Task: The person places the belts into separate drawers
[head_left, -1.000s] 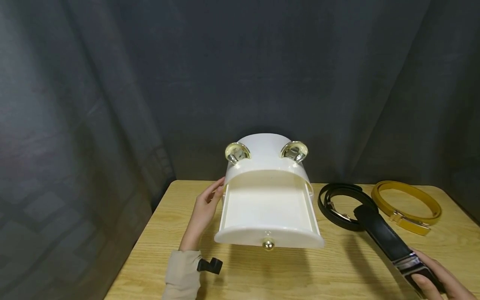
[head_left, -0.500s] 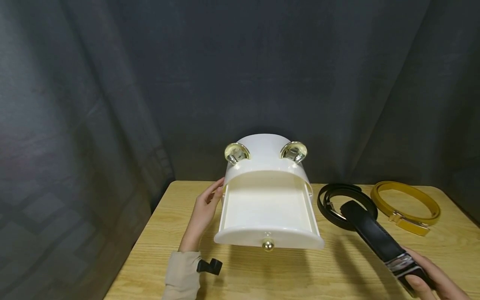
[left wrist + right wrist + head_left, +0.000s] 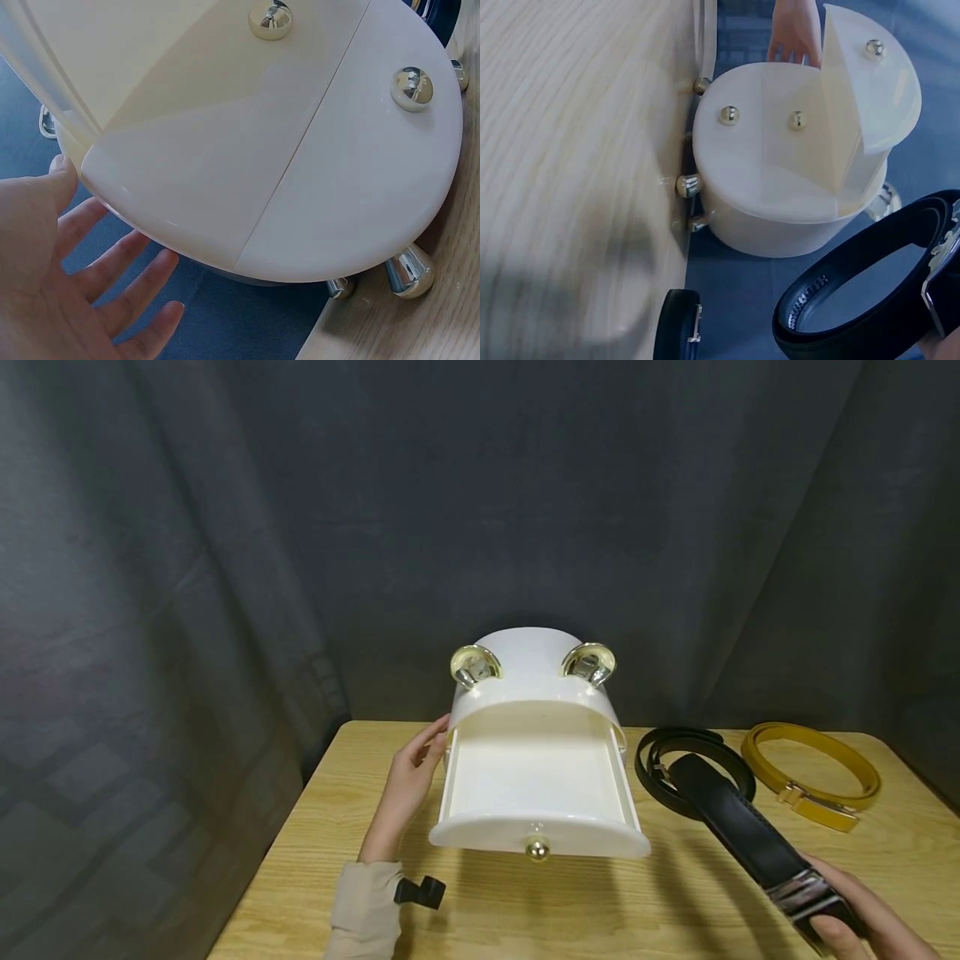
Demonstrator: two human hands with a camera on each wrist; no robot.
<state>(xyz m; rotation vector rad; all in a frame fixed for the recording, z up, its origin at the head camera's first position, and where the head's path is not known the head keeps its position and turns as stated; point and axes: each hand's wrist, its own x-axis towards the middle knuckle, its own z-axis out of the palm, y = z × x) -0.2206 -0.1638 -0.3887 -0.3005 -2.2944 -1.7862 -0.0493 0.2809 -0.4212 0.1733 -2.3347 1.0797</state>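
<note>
A white rounded storage box (image 3: pixel 532 660) with gold ear-like pieces stands on the table, its upper drawer (image 3: pixel 585 837) pulled out towards me and its bare white bottom showing. My left hand (image 3: pixel 411 768) touches the box's left side; in the left wrist view the fingers (image 3: pixel 139 289) are spread and fairly straight beside the curved edge. At the lower right my right hand (image 3: pixel 873 914) grips a coiled black belt (image 3: pixel 738 831) by its silver buckle end. The right wrist view shows that belt (image 3: pixel 855 341) as a loop, with only a sliver of the hand in sight.
Right of the box lies another coiled black belt (image 3: pixel 660 789) with a gold buckle, partly behind the held one. A mustard-yellow belt (image 3: pixel 843 753) lies coiled farther right. A dark curtain (image 3: pixel 525 510) hangs behind the wooden table (image 3: pixel 315 877).
My right hand has carried the black belt a little to the left, towards the drawer. My left hand and the box stay where they were.
</note>
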